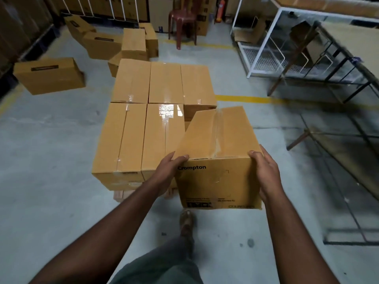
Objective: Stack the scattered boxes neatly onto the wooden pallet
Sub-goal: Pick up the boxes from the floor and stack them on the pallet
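Item, far left: lone box (pixel 49 75) on the concrete floor (pixel 51 160), with several more scattered boxes (pixel 102 45) behind it. Item, centre: stacked boxes (pixel 141 119), taped tops level, five showing in two rows, on a wooden pallet (pixel 120 196) (only a corner of wood shows beneath). Item, right of centre: carried box (pixel 218 158), printed "Crompton", tilted, held off the floor at the stack's near right corner. Left hand (pixel 167 173) grips its left edge, fingers curled over the top; right hand (pixel 266 174) clasps the right edge likewise. Item, far right: metal racks (pixel 307 58).
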`<state>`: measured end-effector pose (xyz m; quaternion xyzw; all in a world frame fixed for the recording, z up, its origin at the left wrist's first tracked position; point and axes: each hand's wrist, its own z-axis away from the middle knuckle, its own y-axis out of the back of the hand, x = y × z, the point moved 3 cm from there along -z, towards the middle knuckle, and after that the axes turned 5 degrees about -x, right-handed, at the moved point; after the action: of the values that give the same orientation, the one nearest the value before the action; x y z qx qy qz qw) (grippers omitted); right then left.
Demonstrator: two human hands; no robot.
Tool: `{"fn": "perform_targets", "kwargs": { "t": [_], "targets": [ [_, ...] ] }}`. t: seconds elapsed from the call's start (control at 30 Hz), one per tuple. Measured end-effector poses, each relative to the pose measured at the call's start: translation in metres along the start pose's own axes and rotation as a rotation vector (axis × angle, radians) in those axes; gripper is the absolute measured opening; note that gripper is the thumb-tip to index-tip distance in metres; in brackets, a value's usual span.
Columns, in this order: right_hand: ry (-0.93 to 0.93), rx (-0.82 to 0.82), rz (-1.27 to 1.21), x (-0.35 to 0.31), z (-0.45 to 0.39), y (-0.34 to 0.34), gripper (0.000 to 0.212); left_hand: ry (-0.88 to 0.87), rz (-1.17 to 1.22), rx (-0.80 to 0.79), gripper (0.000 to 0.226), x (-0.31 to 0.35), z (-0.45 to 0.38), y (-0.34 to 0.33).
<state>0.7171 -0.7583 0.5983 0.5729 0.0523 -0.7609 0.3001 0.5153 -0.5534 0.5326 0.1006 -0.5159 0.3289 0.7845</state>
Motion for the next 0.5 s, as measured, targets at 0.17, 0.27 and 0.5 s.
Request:
{"fn": "perform_targets", "kwargs": {
  "t": [0.17, 0.27, 0.5],
  "targets": [
    [-0.068, -0.149, 0.12, 0.01, -0.112, 0.013, 0.057, 0.05, 0.029, 0.013, 0.05, -0.01, -0.098, -0.021],
    [-0.151, -0.288, 0.185, 0.02, -0.172, 0.016, 0.048, 0.117, 0.044, 0.019, 0.05, -0.015, -0.144, -0.026],
    [-0.453, -0.454, 0.144, 0.066, -0.263, 0.012, 0.067, 0.3, 0.077, 0.024, 0.086, -0.037, -0.214, -0.03]
  ]
}}
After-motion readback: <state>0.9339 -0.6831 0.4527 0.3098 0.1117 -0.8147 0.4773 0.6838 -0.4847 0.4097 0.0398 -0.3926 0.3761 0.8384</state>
